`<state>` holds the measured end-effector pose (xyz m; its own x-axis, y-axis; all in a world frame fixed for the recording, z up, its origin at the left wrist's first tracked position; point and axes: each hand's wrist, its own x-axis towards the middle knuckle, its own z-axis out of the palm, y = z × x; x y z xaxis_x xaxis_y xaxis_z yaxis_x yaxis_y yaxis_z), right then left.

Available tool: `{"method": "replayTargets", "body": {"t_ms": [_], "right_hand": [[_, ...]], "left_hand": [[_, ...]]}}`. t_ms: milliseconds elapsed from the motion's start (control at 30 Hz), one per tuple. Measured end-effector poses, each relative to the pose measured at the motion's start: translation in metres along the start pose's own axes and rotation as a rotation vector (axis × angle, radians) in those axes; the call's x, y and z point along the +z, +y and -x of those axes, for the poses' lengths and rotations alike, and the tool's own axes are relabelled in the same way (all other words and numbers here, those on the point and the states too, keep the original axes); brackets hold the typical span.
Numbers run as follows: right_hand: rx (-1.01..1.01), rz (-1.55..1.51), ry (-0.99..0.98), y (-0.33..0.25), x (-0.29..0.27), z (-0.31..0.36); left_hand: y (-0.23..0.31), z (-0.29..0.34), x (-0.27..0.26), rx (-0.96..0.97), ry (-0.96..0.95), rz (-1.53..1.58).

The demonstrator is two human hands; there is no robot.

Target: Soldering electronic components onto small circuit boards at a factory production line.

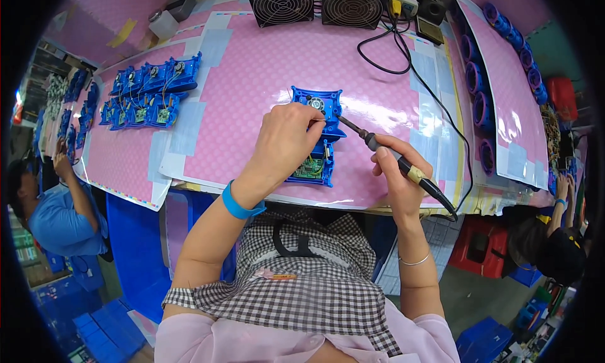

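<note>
My right hand (401, 174) grips a soldering iron (384, 144) by its dark handle, its tip slanting down to the left toward an open blue plastic housing. The upper half (324, 97) of that housing holds a round speaker (316, 103). Its lower half, nearer me, carries a green circuit board (309, 167). My left hand (287, 136) lies across the housing, thumb and forefinger pinched together close to the iron's tip. A thin strand seems to be between them, too fine to name. The hand covers part of both halves.
Several similar blue housings (151, 89) stand in rows at the left. Two black fans (280, 4) sit at the back. A black cord (435, 98) runs down the right side of the pink-covered table (252, 67). Co-workers (63, 212) sit at both sides.
</note>
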<state>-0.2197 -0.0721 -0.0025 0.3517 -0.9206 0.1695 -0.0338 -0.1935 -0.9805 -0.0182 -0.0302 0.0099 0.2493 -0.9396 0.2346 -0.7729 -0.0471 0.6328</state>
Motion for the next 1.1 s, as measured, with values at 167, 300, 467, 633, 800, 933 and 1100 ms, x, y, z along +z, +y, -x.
{"method": "replayTargets", "body": {"t_ms": [167,300,467,633,800,933,1100], "right_hand": [[-0.012,0.04,-0.015,0.004,0.002,0.0],[-0.05,0.07,-0.033,0.006,0.003,-0.001],[0.006,0.038,-0.016,0.001,0.002,0.002],[0.02,0.009,-0.02,-0.006,0.0,0.004],[0.016,-0.022,0.025,-0.007,-0.004,0.005],[0.018,0.001,0.042,-0.007,-0.007,0.006],[0.018,0.004,0.099,-0.008,-0.009,0.009]], "left_hand": [[0.0,0.002,0.001,-0.003,0.015,-0.006],[0.0,0.001,0.002,-0.011,0.019,0.0],[0.0,0.002,0.002,-0.01,0.037,0.002],[0.0,0.002,0.002,-0.02,0.024,0.003],[0.001,0.001,0.002,-0.014,0.025,0.002],[-0.001,0.001,0.004,0.004,0.04,-0.004],[-0.002,0.001,0.004,0.014,0.035,-0.024]]}}
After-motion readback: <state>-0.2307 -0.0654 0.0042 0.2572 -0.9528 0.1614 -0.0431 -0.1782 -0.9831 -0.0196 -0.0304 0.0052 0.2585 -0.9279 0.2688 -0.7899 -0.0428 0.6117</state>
